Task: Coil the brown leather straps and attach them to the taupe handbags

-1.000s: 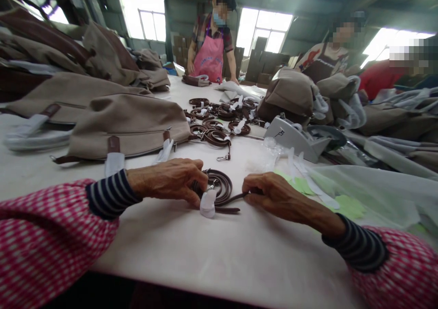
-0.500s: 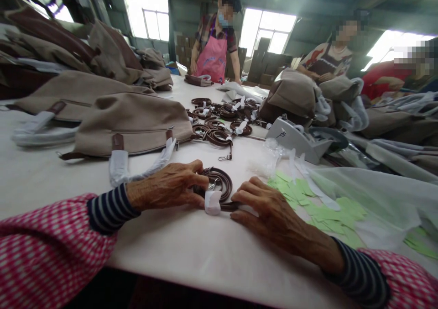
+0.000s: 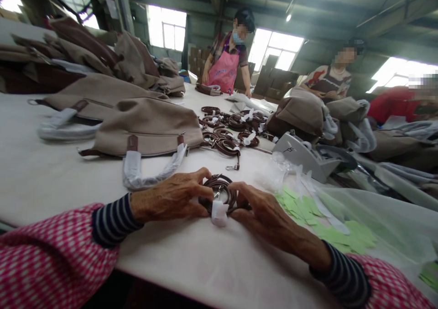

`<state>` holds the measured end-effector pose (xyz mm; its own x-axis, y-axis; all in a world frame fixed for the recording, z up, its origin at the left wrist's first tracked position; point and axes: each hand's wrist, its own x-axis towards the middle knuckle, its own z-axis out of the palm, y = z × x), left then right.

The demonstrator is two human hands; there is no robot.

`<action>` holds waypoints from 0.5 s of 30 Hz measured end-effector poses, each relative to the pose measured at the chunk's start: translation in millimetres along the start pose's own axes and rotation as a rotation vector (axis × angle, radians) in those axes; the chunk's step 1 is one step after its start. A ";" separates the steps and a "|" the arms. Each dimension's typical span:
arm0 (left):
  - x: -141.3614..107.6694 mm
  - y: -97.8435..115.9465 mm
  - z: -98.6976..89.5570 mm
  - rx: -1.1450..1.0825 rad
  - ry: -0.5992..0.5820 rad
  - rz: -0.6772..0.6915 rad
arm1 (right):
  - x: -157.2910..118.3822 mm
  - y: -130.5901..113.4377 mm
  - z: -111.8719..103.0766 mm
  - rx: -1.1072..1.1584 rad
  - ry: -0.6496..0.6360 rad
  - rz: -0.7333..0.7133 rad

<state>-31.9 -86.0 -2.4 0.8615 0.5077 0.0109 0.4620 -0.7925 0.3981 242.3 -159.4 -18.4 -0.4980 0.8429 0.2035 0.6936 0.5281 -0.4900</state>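
A coiled brown strap (image 3: pixel 224 181) lies on the table in front of me, with a metal clasp inside the coil. A white paper wrap (image 3: pixel 219 212) sits around its near side. From the left, my left hand (image 3: pixel 176 194) grips the coil between thumb and fingers. My right hand (image 3: pixel 260 208) closes on the coil's right side, its fingertips against the strap. More coiled brown straps (image 3: pixel 227 147) with white wraps lie in a heap just beyond.
Taupe bags (image 3: pixel 150 122) with wrapped handles lie to the left; more bags (image 3: pixel 297 110) are piled right. A grey tape dispenser (image 3: pixel 303 156), green paper slips (image 3: pixel 303 208) and clear plastic sheeting (image 3: pixel 379 213) lie right. Co-workers stand across the white table (image 3: pixel 185 259).
My right hand has moved left onto the coil, and the loose strap end at its right is now drawn in or hidden. The whole view has shifted slightly.
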 end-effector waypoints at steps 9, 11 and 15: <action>-5.1 -5.3 -3.9 0.018 0.081 0.061 | 21.8 -2.4 -10.0 0.064 -0.128 -0.017; -6.7 -2.3 1.0 0.072 0.144 0.073 | 20.0 -3.5 -4.1 0.084 -0.103 -0.017; 0.1 2.6 16.9 0.137 0.195 0.070 | 21.5 -6.4 6.0 0.112 -0.041 0.009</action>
<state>-27.1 -93.8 -16.8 0.8417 0.4950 0.2158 0.4384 -0.8597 0.2620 224.1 -145.3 -15.9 -0.5150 0.8412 0.1647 0.6364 0.5040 -0.5840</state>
